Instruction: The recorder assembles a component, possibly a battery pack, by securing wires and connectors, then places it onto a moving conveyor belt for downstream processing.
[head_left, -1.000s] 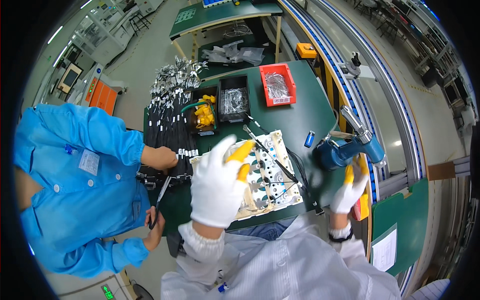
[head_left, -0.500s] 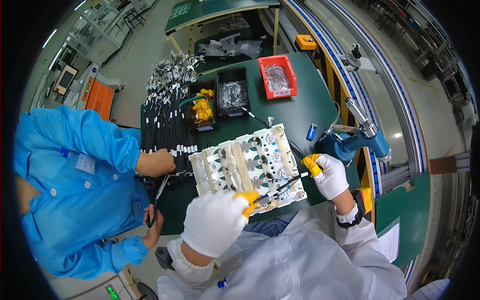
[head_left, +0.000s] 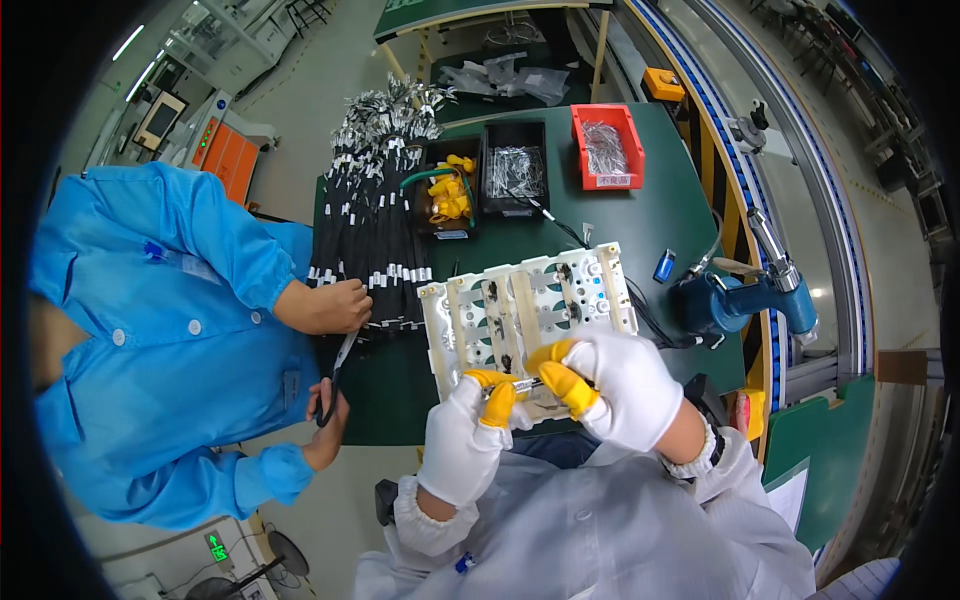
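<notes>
A white perforated frame plate with tan strips lies on the green table in front of me. Over its near edge, my left hand and my right hand come close together, both in white gloves with yellow fingertips. The fingers of each are closed in a pinch. Between them shows a small, partly silvery piece, too covered to name. Black cables run out past the plate's right side, beside my right hand. Another cable end lies beyond the far edge.
On the left, a co-worker in blue holds scissors by a bundle of black cables. Behind the plate stand a black bin of yellow pieces, a black bin of metal pieces and a red bin. A blue tool lies right.
My right hand has moved left from the cables at the plate's right side to meet my left hand at the near edge. The cables now lie beside the plate. The whole view has shifted.
</notes>
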